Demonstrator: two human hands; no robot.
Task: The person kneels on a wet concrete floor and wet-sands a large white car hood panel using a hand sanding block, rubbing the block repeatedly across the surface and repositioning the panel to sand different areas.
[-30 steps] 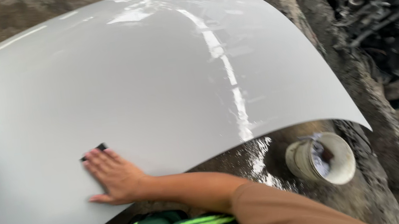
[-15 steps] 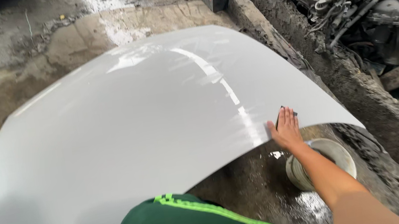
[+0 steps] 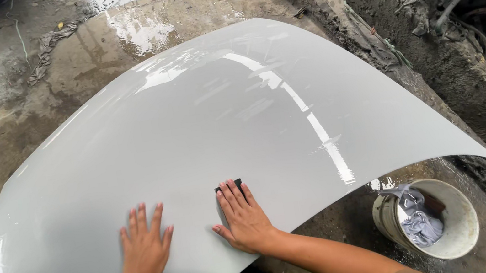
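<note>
Glossy pale-grey car hood (image 3: 204, 129) lying flat, wet; small black sanding block (image 3: 229, 186) on its near edge.

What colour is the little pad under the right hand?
Black; the small flat pad peeks past the right hand's fingertips in the head view.

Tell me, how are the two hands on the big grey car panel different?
The right hand presses a small black pad under its fingers; the left hand lies bare. The right hand sits nearer the bucket, the left farther away. Both lie flat, fingers spread, on the grey panel.
</note>
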